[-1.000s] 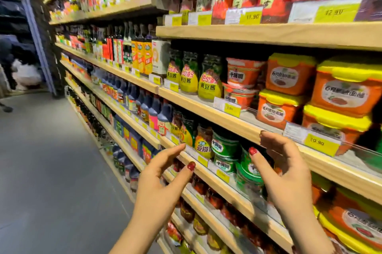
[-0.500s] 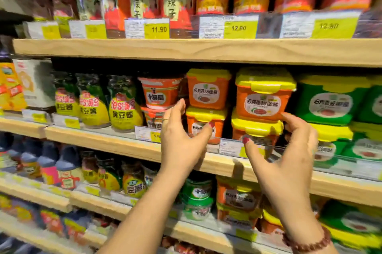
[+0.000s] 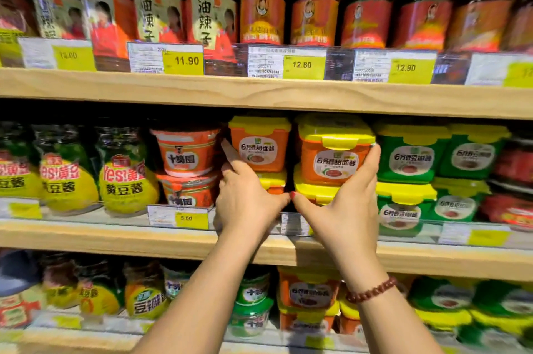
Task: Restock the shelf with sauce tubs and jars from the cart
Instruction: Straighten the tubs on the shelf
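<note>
On the middle shelf [image 3: 115, 238] stand orange sauce tubs with yellow lids, stacked two high. My right hand [image 3: 343, 209] holds the front upper orange tub [image 3: 331, 163]: its fingers wrap up the tub's right side to the lid and its thumb lies under the lower left corner. My left hand [image 3: 245, 201] reaches to the neighbouring stack, its straight index finger touching the left side of the rear upper orange tub [image 3: 259, 149]. The two thumbs meet tip to tip between the stacks. No cart is in view.
Red round tubs [image 3: 184, 157] and yellow-green jars [image 3: 127, 177] stand to the left, green tubs [image 3: 409, 160] to the right. Dark chilli jars [image 3: 262, 13] fill the shelf above. More tubs and jars [image 3: 308, 293] fill the shelf below. Price tags line the shelf edges.
Both hands have moved up and in from the shelf edge to the orange tubs. The right hand has closed round the front upper tub. The view has come closer.
</note>
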Tool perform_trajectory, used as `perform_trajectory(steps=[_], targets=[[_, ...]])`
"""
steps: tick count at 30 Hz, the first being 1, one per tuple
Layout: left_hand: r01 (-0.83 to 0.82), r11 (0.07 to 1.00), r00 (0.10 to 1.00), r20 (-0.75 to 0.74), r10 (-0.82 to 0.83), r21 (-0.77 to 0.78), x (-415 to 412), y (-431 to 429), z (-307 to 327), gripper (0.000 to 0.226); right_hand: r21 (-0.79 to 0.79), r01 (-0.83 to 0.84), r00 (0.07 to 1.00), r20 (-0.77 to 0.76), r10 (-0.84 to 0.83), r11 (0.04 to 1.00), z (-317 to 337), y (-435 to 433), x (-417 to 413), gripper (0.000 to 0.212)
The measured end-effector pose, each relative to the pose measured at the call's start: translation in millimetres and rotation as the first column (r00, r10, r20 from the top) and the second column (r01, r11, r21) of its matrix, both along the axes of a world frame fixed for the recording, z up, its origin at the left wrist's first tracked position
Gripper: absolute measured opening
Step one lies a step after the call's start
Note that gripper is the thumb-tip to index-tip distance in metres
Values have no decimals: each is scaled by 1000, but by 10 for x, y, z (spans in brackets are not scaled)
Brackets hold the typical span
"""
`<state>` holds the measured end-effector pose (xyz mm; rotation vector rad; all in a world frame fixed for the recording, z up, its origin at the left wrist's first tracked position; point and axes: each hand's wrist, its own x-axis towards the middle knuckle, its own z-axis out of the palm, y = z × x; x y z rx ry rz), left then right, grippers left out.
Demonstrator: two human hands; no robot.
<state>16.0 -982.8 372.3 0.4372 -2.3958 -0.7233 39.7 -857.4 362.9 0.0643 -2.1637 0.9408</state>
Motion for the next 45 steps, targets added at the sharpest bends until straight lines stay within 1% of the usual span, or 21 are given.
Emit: perform_trajectory(steps=[2, 4, 9, 14, 17, 22, 27, 30, 34, 37, 39, 42, 43, 45], targets=[[-44, 999, 999, 16, 45, -26, -19, 31, 0, 102, -4, 6, 1000, 11, -6, 1000, -11, -13, -26, 136], [-68, 997, 998, -12, 68, -26, -19, 33, -13, 97, -6, 11, 1000, 11, -11, 1000, -19, -20, -47, 137], [-56, 998, 996, -66, 57, 14, 10, 1, -35, 94, -15, 26, 1000, 9, -26, 1000, -35, -22, -84, 134], [-46, 999, 987, -154, 50, 30, 106, -40, -82, 108, -26, 34, 999, 18, -33, 999, -40, -25, -89, 131], [-60, 998, 985, -158, 62, 15, 161, -40, -83, 117, -26, 30, 999, 40, -29, 999, -22, -18, -90, 130], [-64, 998, 990, -126, 63, -3, 184, -26, -59, 121, -20, 33, 997, 74, -32, 999, 5, -16, -84, 129], [-45, 999, 988, -146, 44, 1, 217, -20, -78, 119, -33, 31, 995, 92, -28, 999, 4, -18, -76, 129], [-14, 1000, 990, -143, 17, 23, 220, -20, -110, 123, -32, 24, 995, 93, -21, 999, 7, -12, -70, 129], [48, 999, 978, -202, -41, 27, 307, -48, -211, 124, -32, 7, 996, 86, -4, 999, -7, 12, -67, 129], [47, 999, 956, -292, -39, 22, 446, -45, -314, 115, -26, -18, 998, 58, 19, 1000, -64, 56, -24, 123], [87, 996, 917, -393, -68, 32, 540, 14, -385, 103, -22, -39, 999, 30, 40, 999, -107, 106, 30, 117], [232, 971, 821, -548, -162, 60, 652, 182, -475, 78, -52, -69, 998, -9, 69, 996, -181, 225, 141, 100], [286, 957, 781, -591, -202, 51, 672, 249, -491, 70, -70, -73, 997, -33, 70, 995, -209, 277, 179, 91], [391, 920, 680, -668, -301, -17, 690, 401, -514, 55, -114, -74, 993, -98, 62, 991, -271, 407, 254, 71]])
